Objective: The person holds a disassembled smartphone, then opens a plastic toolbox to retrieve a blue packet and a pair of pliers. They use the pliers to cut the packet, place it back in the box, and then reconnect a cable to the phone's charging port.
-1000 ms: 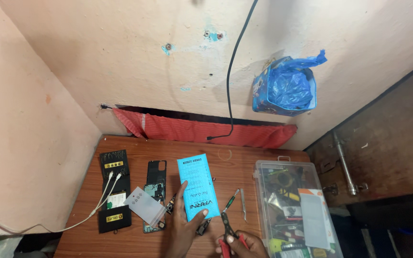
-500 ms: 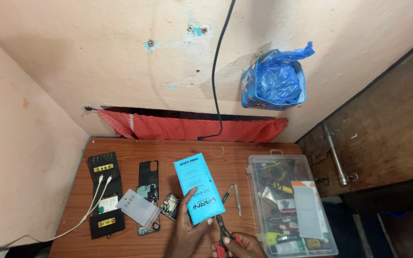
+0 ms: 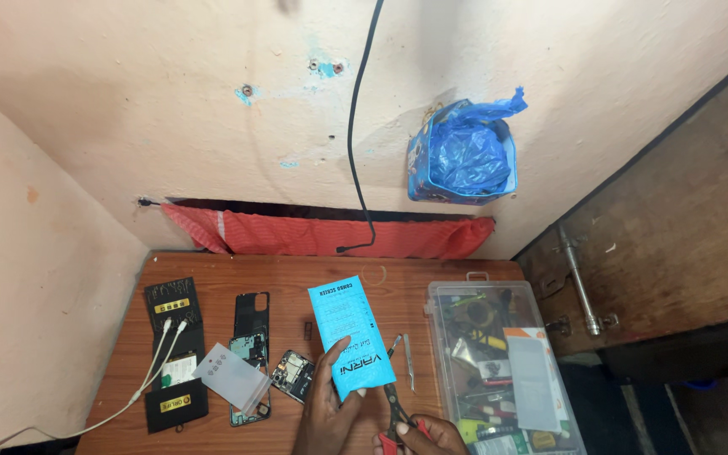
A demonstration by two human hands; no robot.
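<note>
At the near edge of the wooden table the right hand is closed around the red handles of a pair of scissors, whose dark blades point up toward the lower edge of a light blue packet; the blades sit just beside that edge, though whether they touch it cannot be told; the left hand pinches the packet from below, thumb across its lower front, and holds it upright and tilted slightly left. Against the views from a second and half a second ago, the packet sits a little higher and more central and the scissors have closed in on its bottom corner, so the cut at the packet's end looks, in my judgement, about to begin rather than already made; the packet still appears whole.

Just right of the scissors lie slim metal tweezers; to the left lie an opened phone with its board exposed, a small loose module, a pale card and two dark flat packs crossed by white cables. A clear parts box stands at the right. Farther back a red cloth lines the wall, a black cable hangs down, and a blue bag hangs higher.
</note>
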